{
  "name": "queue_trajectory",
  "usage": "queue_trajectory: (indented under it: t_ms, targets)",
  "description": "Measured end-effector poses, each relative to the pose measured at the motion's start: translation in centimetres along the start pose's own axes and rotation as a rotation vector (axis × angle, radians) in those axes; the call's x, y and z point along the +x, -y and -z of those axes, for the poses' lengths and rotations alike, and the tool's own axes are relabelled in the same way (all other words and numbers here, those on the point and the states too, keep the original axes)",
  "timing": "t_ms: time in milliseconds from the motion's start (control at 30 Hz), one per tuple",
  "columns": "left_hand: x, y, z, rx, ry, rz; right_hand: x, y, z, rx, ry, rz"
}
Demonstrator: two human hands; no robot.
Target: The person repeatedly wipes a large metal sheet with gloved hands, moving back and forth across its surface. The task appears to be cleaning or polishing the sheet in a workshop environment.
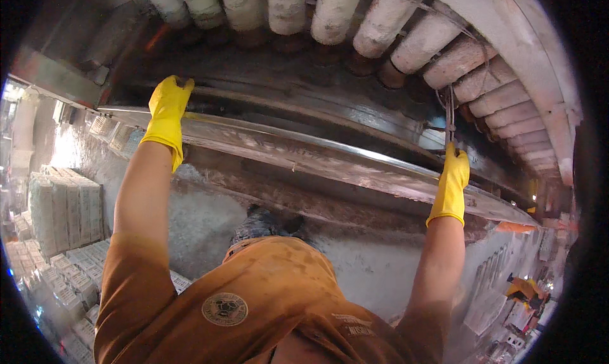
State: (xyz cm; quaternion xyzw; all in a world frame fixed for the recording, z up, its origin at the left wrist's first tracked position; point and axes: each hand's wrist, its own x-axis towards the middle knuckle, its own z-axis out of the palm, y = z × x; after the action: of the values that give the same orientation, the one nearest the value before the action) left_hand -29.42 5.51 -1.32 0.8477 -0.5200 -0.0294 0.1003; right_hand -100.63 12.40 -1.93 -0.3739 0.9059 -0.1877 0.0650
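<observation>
We stand with both arms raised over a long, wet metal rail [330, 158] that runs across in front of us, below a curved row of white-crusted rollers [387, 21]. Our left hand [166, 113], in a yellow rubber glove, reaches past the rail's far edge; its fingers [174, 83] curl down onto the dark surface behind it, and we cannot tell whether they grip anything there or only press. Our right hand [451, 183], gloved the same, is closed round the lower end of a thin metal rod [449, 113] that stands nearly upright just above the rail, near the right end of the roller row. A loop of wire [466, 53] hangs close by the rod's top.

To do this well, we judge that the left hand should serve as a steady brace while the right does the fine work. The gloves and metal look slick, so we keep the right fingers wrapped fully about the rod and not pinched at its tip. We hold the rod upright and keep it clear of the wire loop so it does not snag. We keep the orange shirt [273, 294] back from the rail's edge, and our wrists straight.
</observation>
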Motion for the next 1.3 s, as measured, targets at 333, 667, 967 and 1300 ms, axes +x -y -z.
queue_trajectory:
  t_ms: [333, 667, 967, 1300]
  targets:
    - [1.1, 1.1, -0.1, 0.002, 0.050, 0.019, -0.7, 1.5, 0.1, -0.204, -0.008, 0.028]
    - [0.6, 0.3, 0.0, -0.108, 0.077, -0.008, 0.2, -0.2, 0.0, -0.186, -0.056, -0.004]
    - [1.7, 1.9, -1.5, 0.011, 0.008, -0.074, -0.7, 0.3, 0.1, -0.141, -0.086, 0.012]
    - [2.2, 2.0, -1.8, -0.016, 0.102, -0.037, -0.9, 0.4, 0.4, -0.077, -0.057, -0.029]
